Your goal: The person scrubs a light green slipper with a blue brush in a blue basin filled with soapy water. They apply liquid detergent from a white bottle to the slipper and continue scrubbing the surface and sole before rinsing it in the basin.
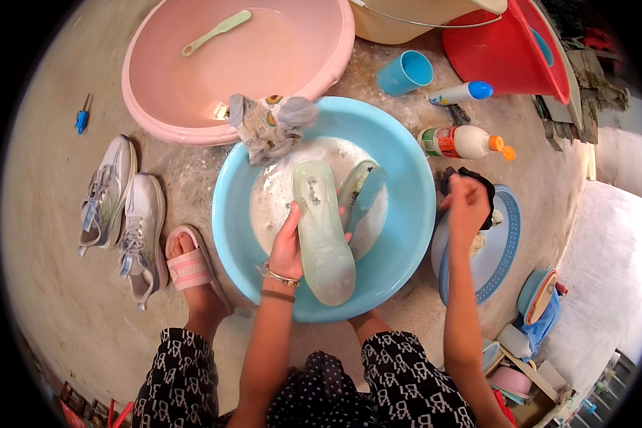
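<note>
My left hand (288, 241) holds a pale green shoe insole (323, 235) over a light blue plastic basin (414, 214) of sudsy water. A second insole (356, 184) and a blue brush (368, 195), its bristles partly seen, lie in the basin beyond it. My right hand (468, 200) is at a black cloth item (484, 184) on the near side of a blue oval basket (505, 251); whether its fingers grip the cloth is unclear. A wet grey patterned cloth (270, 131) hangs over the far rim of the light blue basin.
A pink basin (134, 96) with a pale green brush (219, 32) stands beyond. Grey sneakers (142, 235) are at left. A blue cup (401, 75), a blue-capped bottle (460, 93), an orange-capped bottle (460, 143) and a red bucket (497, 59) are at right.
</note>
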{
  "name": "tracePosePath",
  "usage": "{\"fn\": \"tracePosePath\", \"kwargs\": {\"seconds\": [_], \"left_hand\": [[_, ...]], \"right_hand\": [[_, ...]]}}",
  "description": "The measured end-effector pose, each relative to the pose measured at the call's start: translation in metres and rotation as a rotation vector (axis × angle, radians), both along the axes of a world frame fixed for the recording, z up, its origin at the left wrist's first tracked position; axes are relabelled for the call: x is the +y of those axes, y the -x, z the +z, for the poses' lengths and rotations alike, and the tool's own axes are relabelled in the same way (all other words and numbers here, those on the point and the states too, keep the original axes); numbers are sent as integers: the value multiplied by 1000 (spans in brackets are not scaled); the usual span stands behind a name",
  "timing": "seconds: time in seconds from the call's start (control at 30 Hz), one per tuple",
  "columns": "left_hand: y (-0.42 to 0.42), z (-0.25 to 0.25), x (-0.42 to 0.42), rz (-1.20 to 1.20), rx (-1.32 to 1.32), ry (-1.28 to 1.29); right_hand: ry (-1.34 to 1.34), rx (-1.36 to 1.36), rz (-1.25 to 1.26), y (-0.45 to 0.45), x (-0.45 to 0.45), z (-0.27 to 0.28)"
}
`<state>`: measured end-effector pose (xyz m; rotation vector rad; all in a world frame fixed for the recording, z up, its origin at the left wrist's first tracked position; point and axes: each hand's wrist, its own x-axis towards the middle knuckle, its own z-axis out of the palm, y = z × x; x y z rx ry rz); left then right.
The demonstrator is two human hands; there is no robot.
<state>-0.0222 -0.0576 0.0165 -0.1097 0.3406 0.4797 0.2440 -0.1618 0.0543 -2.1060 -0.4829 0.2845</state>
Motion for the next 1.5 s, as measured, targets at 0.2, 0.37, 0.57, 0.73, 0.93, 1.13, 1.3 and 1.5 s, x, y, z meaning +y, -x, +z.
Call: {"fn": "tracePosePath", "kwargs": {"seconds": [0.2,0.37,0.57,0.73,0.93,1.13,1.3,1.5], "left_hand": [[-11,-3,-1,-45,-2,24],[-11,-4,-1,-35,8,-2],[0,-8,1,4,14,-9],[-5,-16,-8,-15,128,12],[-18,-8,0,53,149,-132],[-40,-7,-19,12,274,-111],[-25,-12,-10,-2,183,-72],[-38,0,-21,11,428,-49]], "right_hand": [[644,52,510,103,21,-29],[513,133,399,106,18,-51],[258,132,453,107,13,10],[332,-122,758,128,27,30],[550,-199,873,142,8,16],[425,-274,865,131,41,5],[384,-240,866,142,2,9],[411,-220,846,118,20,5]]}}
